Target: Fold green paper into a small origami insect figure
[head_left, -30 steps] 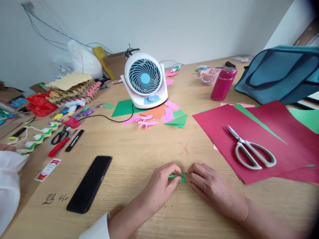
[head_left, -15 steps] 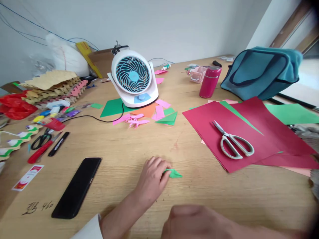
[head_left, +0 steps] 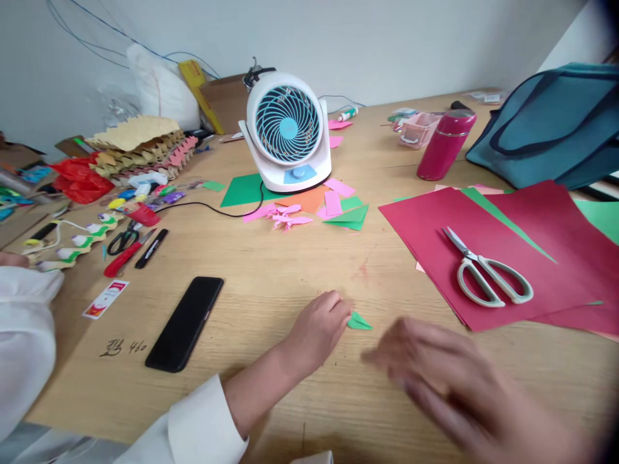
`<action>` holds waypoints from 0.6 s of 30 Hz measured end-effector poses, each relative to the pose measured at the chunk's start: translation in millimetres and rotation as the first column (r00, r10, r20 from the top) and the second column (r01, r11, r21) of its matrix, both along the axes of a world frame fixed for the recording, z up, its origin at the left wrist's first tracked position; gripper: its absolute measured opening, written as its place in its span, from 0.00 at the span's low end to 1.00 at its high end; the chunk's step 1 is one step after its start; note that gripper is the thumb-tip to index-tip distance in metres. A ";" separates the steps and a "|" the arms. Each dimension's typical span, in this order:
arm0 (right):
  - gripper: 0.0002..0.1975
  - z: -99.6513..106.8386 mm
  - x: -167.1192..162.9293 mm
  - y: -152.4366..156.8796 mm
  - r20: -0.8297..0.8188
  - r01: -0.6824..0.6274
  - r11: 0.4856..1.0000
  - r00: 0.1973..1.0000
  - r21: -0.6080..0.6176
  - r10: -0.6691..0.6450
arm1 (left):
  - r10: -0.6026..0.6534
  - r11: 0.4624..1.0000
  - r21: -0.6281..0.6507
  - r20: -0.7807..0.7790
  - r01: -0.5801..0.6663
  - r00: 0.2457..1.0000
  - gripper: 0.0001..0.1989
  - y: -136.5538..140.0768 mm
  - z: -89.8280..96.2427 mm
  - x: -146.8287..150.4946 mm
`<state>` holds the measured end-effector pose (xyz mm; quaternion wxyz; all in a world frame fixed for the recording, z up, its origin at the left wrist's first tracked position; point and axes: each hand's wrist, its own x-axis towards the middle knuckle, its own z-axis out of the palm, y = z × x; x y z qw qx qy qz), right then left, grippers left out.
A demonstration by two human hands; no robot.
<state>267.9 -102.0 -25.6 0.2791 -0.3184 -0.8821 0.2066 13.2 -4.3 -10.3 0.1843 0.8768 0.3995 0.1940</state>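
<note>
My left hand [head_left: 320, 327] is closed over a small folded piece of green paper [head_left: 360, 321] on the wooden table. Only the pointed end of the paper shows past my fingers. To the right of that point, apart from it, is my right hand [head_left: 425, 364], smeared by motion, so how its fingers are set is unclear. White-handled scissors [head_left: 483, 270] lie on red paper sheets [head_left: 425, 238] beyond my right hand. A black phone [head_left: 184, 324] rests on the table left of my left hand.
A white fan [head_left: 290, 135] stands behind pink origami pieces [head_left: 289, 217] and green sheets. Right of it are a magenta flask [head_left: 445, 145] and a teal bag [head_left: 551, 129]. A red-handled knife [head_left: 126, 253] lies at left, near another person's white sleeve [head_left: 24, 348].
My right hand has risen from the bottom edge towards the green paper. My left hand keeps hold of the paper. The view has turned left, bringing another person's sleeve into sight.
</note>
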 end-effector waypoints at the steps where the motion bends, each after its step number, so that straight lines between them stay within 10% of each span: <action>1: 0.14 17.8 -11.6 24.7 0.026 0.091 0.992 0.996 -0.089 -0.089 | 0.000 1.000 -0.008 0.012 0.000 1.000 0.07 0.0 -0.6 -0.5; 4: 0.09 41.4 -39.1 68.1 0.037 0.180 0.982 0.983 -0.063 -0.178 | 0.017 1.000 -0.022 0.051 -0.016 0.999 0.06 1.6 -1.9 -2.1; 18: 0.09 12.2 -52.0 75.3 0.187 0.223 0.957 0.948 0.186 -0.258 | 0.020 0.991 -0.132 0.155 0.001 0.988 0.06 8.0 1.7 -6.3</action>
